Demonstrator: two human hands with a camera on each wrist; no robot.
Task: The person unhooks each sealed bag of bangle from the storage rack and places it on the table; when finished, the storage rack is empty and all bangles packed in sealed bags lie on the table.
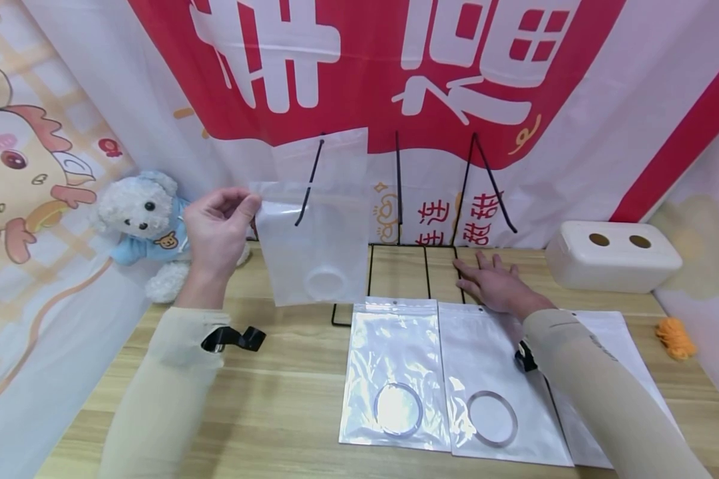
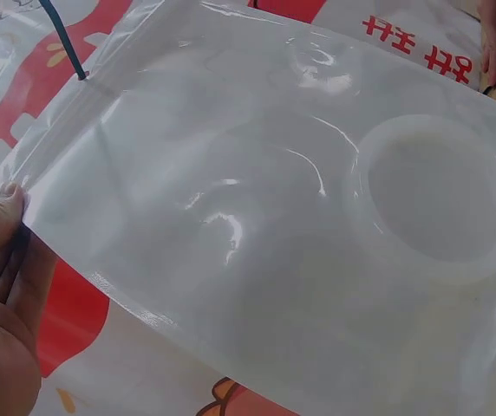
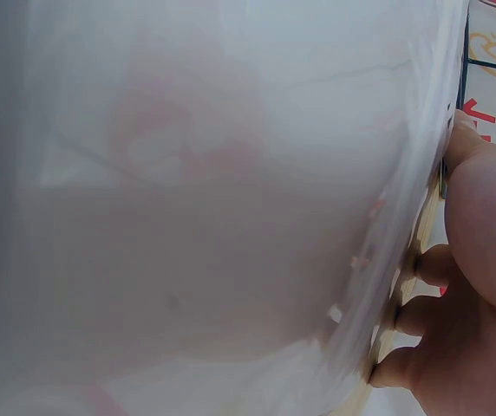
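My left hand pinches the upper left corner of a translucent zip bag between thumb and fingers. The bag hangs upright beside a black hook, which overlaps its top in the head view. A pale ring shows low in this bag. My right hand, fingers spread, rests at the base of the black wire rack, touching a wire. Under that wrist lies a silvery zip bag with a round ring outline. The right wrist view is mostly filled by blurred plastic film.
Another silvery bag lies to the left, and a third partly under the right forearm. A white teddy bear sits at left. At right stand a cream box with two holes and an orange yarn bundle.
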